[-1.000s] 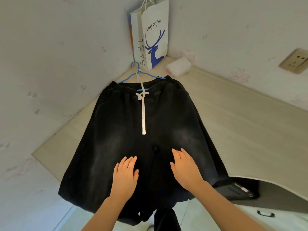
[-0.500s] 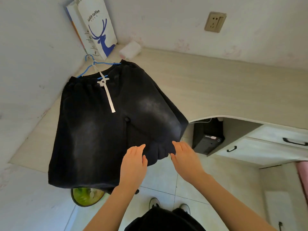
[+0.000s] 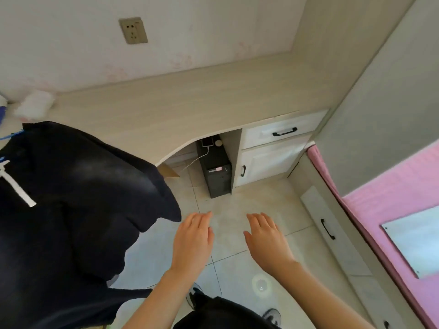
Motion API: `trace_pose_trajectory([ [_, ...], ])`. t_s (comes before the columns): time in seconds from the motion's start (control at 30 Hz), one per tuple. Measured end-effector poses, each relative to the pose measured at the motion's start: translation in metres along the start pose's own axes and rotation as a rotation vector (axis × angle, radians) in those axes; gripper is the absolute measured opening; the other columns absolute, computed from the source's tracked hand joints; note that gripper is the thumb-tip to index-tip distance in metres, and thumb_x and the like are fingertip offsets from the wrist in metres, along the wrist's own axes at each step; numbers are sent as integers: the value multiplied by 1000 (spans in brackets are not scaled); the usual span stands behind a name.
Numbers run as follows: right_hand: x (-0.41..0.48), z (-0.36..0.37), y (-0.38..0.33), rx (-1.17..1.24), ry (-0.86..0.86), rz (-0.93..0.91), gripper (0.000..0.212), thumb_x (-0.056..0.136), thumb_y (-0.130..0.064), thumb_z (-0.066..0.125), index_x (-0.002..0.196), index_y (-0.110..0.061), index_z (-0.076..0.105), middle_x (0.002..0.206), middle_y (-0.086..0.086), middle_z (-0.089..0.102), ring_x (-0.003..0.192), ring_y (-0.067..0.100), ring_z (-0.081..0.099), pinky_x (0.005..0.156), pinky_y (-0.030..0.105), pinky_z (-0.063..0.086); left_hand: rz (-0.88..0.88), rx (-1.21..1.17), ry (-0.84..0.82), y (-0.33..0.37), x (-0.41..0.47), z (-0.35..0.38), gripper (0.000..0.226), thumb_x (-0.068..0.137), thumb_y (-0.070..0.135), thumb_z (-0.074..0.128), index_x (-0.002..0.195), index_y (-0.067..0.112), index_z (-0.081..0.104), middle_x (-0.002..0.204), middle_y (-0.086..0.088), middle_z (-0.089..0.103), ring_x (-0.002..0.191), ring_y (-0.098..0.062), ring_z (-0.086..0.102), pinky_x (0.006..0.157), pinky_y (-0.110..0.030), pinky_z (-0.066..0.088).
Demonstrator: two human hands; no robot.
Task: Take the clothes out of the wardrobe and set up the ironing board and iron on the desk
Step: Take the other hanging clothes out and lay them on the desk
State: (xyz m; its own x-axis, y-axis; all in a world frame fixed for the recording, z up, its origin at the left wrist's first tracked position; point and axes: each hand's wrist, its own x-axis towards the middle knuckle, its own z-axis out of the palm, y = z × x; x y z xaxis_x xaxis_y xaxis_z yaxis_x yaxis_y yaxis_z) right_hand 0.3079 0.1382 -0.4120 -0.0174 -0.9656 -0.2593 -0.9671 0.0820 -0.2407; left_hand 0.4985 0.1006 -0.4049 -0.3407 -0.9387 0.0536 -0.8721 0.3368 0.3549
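A moment ago both hands lay flat on the black shorts (image 3: 78,210). Now they have come off them. The left hand (image 3: 193,241) and the right hand (image 3: 266,243) hang in the air over the floor tiles (image 3: 237,264), fingers straight, holding nothing. The black shorts are just to the left of the left hand and do not seem to touch it. They lie on the desk (image 3: 213,98) with one leg hanging over the edge. The blue hanger (image 3: 11,135) is at their far end, well away from both hands. The view has swung to the right too. Past the fingertips is bare desk top, and under it a black computer box (image 3: 217,172). So I think the clothes part is done. No ironing board or iron is in sight, so the hands likely have to go and find them next
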Motion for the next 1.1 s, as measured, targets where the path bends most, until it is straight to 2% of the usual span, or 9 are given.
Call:
trace_pose_trajectory([
  [0.13, -51, -9, 75, 24, 42, 139, 51, 100, -38, 37, 144, -11, 34, 148, 5, 39, 140, 27, 27, 114, 37, 25, 114, -6, -62, 82, 0, 35, 39, 95, 24, 51, 132, 14, 55, 124, 3, 61, 117, -17, 53, 100, -31, 46],
  [0.5, -190, -18, 238, 73, 168, 473, 46, 99, -37, 41, 137, -11, 43, 142, 4, 45, 140, 27, 29, 114, 36, 25, 439, -75, -206, 296, -14, 118, 39, 98, 26, 44, 134, 13, 53, 130, 1, 59, 126, -19, 45, 105, -31, 37],
  [0.73, -239, -25, 301, 90, 197, 635, 44, 99, -33, 39, 137, -11, 41, 143, 4, 43, 140, 26, 27, 114, 35, 23, 586, -65, -274, 369, -18, 144, 33, 93, 20, 56, 124, 11, 61, 121, 0, 64, 121, -22, 52, 97, -34, 45],
  [0.9, -241, -40, 341, 97, 221, 705, 43, 99, -30, 37, 136, -10, 42, 142, 5, 43, 137, 27, 29, 114, 35, 25, 681, -60, -240, 409, 10, 160, 32, 89, 17, 62, 119, 9, 64, 117, -2, 66, 118, -23, 56, 94, -35, 48],
  [1.1, -209, -69, 397, 81, 273, 752, 41, 99, -28, 34, 136, -10, 42, 141, 6, 44, 137, 27, 29, 111, 35, 27, 750, -79, -210, 467, 78, 175, 33, 92, 18, 57, 123, 8, 61, 122, -3, 63, 121, -23, 52, 104, -36, 41],
])
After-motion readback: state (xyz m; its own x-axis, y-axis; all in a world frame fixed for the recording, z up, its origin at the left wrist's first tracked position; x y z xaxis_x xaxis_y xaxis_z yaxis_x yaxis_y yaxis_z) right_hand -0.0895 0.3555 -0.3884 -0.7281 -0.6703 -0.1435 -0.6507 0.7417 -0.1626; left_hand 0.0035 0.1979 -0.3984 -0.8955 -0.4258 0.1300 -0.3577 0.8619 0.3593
